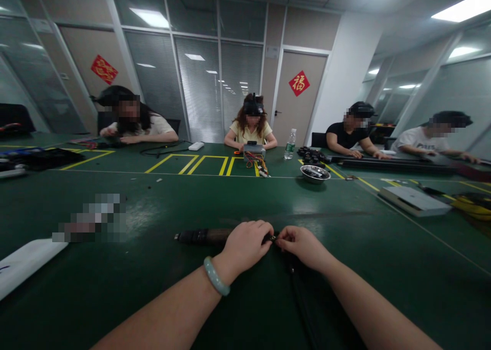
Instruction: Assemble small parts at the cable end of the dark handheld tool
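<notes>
A dark cylindrical tool, with a ribbed black collar and a small metal tip at its left end, lies across the green table in front of me. My left hand, with a pale green bangle on its wrist, is wrapped over its right end. At that end, my right hand pinches a small metallic piece between thumb and fingers, close to my left fingertips. I cannot make out exactly what the piece is. Below my right hand, a black cable or rod runs toward the bottom edge.
A white object lies at the left, its far end blurred out. Further off are a steel bowl of dark parts, a water bottle, a white box and a grey device with wires. Several people sit across the table.
</notes>
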`<state>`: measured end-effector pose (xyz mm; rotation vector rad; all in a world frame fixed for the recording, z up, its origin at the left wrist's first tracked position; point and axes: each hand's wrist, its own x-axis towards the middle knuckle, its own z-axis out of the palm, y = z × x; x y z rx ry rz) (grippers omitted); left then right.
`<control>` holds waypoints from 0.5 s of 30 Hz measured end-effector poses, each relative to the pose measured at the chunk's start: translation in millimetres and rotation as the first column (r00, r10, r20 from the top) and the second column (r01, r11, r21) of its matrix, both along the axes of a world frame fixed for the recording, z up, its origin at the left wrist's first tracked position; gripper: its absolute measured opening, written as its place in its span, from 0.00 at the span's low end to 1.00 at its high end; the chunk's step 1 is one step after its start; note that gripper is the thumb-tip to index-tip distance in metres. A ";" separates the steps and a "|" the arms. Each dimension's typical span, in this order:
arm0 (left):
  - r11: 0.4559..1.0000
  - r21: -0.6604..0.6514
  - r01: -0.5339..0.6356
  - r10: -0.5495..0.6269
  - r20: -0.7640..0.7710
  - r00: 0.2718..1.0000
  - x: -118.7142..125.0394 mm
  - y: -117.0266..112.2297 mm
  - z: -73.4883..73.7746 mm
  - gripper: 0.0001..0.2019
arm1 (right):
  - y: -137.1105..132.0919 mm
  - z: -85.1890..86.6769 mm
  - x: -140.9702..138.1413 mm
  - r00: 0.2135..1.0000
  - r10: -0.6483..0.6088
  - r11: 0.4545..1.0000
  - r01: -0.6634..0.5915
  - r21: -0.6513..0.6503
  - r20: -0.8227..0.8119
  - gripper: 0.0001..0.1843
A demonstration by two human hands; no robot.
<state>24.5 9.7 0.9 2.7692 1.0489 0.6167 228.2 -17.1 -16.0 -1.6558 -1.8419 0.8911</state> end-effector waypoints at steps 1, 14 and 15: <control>1.000 0.001 0.015 -0.015 -0.003 1.000 0.0 0.0 0.2 0.07 | -0.3 0.6 -0.2 1.000 0.001 1.000 -0.001 0.001 -0.002 0.09; 1.000 0.016 0.020 -0.020 -0.012 1.000 0.7 -1.1 1.4 0.05 | -0.2 0.3 0.1 1.000 0.010 1.000 -0.010 0.019 -0.006 0.08; 0.999 0.019 0.026 -0.025 -0.010 1.000 0.6 -0.9 1.4 0.05 | -0.6 0.8 0.1 1.000 0.009 1.000 -0.009 0.018 -0.006 0.08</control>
